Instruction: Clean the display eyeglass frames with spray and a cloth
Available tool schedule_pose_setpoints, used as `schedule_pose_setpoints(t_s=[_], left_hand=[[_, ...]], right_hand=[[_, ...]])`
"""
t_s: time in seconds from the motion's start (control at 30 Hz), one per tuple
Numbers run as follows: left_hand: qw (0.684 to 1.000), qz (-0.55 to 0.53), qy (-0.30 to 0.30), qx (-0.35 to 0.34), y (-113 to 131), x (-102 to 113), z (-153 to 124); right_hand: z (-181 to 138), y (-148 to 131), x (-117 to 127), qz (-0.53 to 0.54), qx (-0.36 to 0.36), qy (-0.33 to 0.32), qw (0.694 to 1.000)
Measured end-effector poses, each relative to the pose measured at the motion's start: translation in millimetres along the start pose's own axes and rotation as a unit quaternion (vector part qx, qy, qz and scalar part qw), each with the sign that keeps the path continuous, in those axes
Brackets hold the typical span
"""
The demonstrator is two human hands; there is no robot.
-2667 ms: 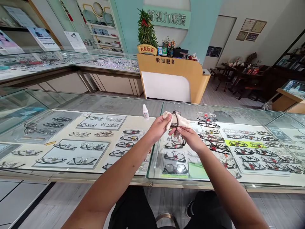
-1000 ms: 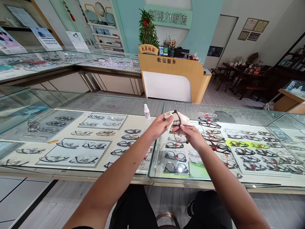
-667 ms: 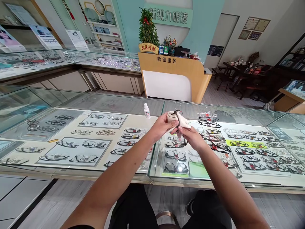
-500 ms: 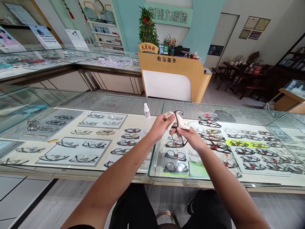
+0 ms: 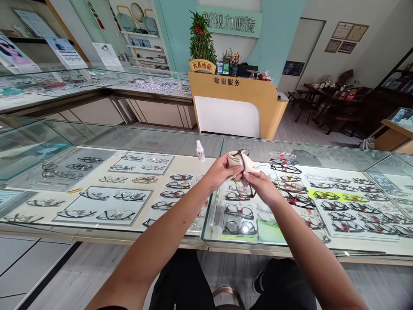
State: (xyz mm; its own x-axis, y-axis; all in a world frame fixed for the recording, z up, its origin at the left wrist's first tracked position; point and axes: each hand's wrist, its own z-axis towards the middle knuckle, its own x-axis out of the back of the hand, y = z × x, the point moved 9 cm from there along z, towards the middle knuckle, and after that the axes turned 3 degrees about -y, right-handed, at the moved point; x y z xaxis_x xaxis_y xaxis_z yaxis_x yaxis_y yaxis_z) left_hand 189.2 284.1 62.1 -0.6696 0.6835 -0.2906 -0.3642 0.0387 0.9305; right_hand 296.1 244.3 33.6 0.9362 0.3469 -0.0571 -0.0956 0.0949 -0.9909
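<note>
Hands close together, just right of frame centre, over the glass counter [image 5: 258, 249]. Left hand [image 5: 221, 172] is pinched on a pale cloth [image 5: 234, 159], thumb on the near side. Right hand [image 5: 260, 185] grips the glasses [image 5: 244, 162] near mid-frame. Glasses sit between the hands, turned on end: upper lens area in the cloth, other lens below the fingers. White bottle [image 5: 200, 151] stands upright to the left, apart from both hands.

Looks like lens wiping. My take: brace the rim right next to the lens being rubbed, light thumb pressure, cloth on both faces, small circles out to the edge. Don't load the bridge or arms, they'd likely twist. Fingertips off the lower lens.

Can't make out: upper lens (cloth covers it), left fingers behind the cloth, exact right-finger contact on the frame. Lower lens blends into the display frames [image 5: 238, 211] beneath. Bottle label too small to read.
</note>
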Motion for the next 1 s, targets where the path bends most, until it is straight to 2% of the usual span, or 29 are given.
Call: schedule_pose_setpoints(t_s=[0.23,0.37,0.43,0.57,0.63,0.87,1.0], left_hand=[[0.997,0.025,0.071,-0.034,-5,13,1],[0.995,0.009,0.099,-0.017,-5,22,0],[0.996,-0.013,0.087,-0.004,-4,22,1],[0.999,-0.041,-0.003,0.020,-2,4,0],[0.999,-0.042,-0.023,0.013,0,-4,0],[0.998,-0.032,0.047,-0.012,-5,-3,1],[0.998,-0.018,0.055,-0.015,-6,-1,3]], right_hand=[[-1,-11,-6,-0.051,0.027,-0.025,0.998],[-2,-5,2,-0.052,0.004,-0.002,0.999],[-2,-1,6,-0.031,-0.001,0.007,1.000],[-1,4,9,0.009,-0.003,0.009,1.000],[-1,6,8,0.013,-0.009,0.007,1.000],[0,3,2,-0.007,0.007,-0.012,1.000],[1,4,4,-0.019,0.004,-0.012,1.000]])
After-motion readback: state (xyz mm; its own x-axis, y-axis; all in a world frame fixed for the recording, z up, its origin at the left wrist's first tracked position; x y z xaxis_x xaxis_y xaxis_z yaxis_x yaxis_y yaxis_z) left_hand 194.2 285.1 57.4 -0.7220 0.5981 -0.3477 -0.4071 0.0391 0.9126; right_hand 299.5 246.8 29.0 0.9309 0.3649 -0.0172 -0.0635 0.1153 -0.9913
